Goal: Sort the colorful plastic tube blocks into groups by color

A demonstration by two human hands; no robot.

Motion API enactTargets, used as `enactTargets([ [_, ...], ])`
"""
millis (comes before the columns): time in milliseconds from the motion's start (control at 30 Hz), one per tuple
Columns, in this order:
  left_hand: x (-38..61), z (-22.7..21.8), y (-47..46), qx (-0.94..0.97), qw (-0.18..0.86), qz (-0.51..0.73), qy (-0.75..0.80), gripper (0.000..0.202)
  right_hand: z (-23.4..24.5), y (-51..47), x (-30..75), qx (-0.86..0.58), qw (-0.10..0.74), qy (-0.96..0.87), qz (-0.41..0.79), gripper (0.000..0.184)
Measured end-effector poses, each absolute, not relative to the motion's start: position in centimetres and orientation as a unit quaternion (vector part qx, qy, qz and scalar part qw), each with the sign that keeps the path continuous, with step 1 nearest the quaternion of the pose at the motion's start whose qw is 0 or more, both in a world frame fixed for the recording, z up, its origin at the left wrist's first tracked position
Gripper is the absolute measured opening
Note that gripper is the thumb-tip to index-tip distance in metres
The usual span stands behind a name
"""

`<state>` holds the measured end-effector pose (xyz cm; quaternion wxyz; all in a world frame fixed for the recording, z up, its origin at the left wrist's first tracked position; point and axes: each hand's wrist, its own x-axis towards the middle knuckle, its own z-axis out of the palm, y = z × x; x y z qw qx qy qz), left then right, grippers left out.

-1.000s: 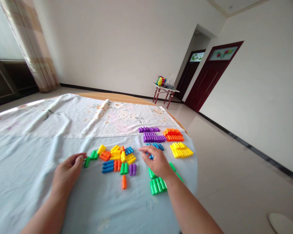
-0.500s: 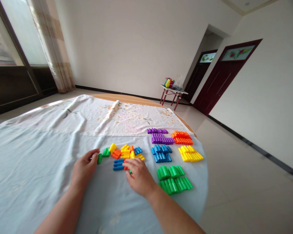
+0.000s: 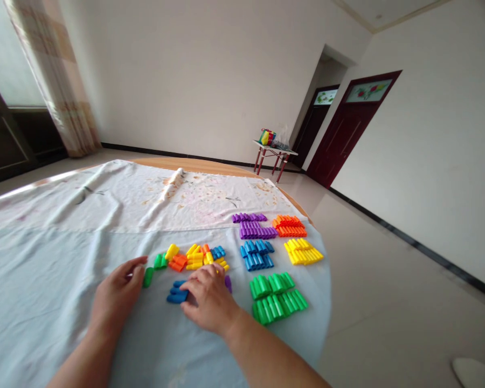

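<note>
My left hand [image 3: 119, 291] rests on the cloth at the left, thumb and forefinger a little apart with nothing visible between them. Just beyond its fingertips lies a green plastic tube [image 3: 147, 277], like a pen cap. My right hand [image 3: 210, 293] is curled down over a small group of blue plastic tubes [image 3: 177, 293], fingertips and thumb at their right end. Whatever lies under its palm is hidden. A purple tube [image 3: 228, 284] peeks out behind the knuckles. Beyond the hands lie loose green tubes [image 3: 160, 262], orange tubes [image 3: 178, 263], yellow tubes [image 3: 194, 262] and more blue ones [image 3: 218, 252].
Sorted tubes lie in rows at the right: purple [image 3: 258, 230], orange [image 3: 290, 226], blue [image 3: 257, 255], yellow [image 3: 303, 252] and green [image 3: 281, 305]. A pale cloth [image 3: 145, 339] covers the round table. A small side table [image 3: 275, 148] with bags stands by the far wall.
The view has swung right. My right hand and the blue tubes have come nearer to me. A purple tube now shows behind that hand. My left hand stays beside the green tube.
</note>
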<state>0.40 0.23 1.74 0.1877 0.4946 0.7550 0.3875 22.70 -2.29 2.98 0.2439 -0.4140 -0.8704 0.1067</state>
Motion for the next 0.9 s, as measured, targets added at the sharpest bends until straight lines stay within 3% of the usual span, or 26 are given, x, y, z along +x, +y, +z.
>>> enactTargets([
  [100, -0.2, 1.6, 0.2, 0.49, 0.175, 0.382, 0.764, 0.042, 2.7, -2.2, 22.6, -0.392, 0.236, -0.883, 0.1, 0.038],
  [500, -0.2, 1.5, 0.3, 0.465, 0.186, 0.414, 0.76, 0.041, 2.8, -2.5, 22.9, -0.399, 0.246, -0.874, 0.124, 0.048],
  [700, -0.6, 2.0, 0.0, 0.443, 0.2, 0.427, 0.762, 0.042, 2.6, -2.3, 23.0, -0.357, 0.214, -0.901, 0.126, 0.03],
  [900, -0.4, 2.5, 0.0, 0.434, 0.204, 0.429, 0.765, 0.04, 3.2, -2.3, 23.1, -0.375, 0.249, -0.885, 0.121, 0.034],
])
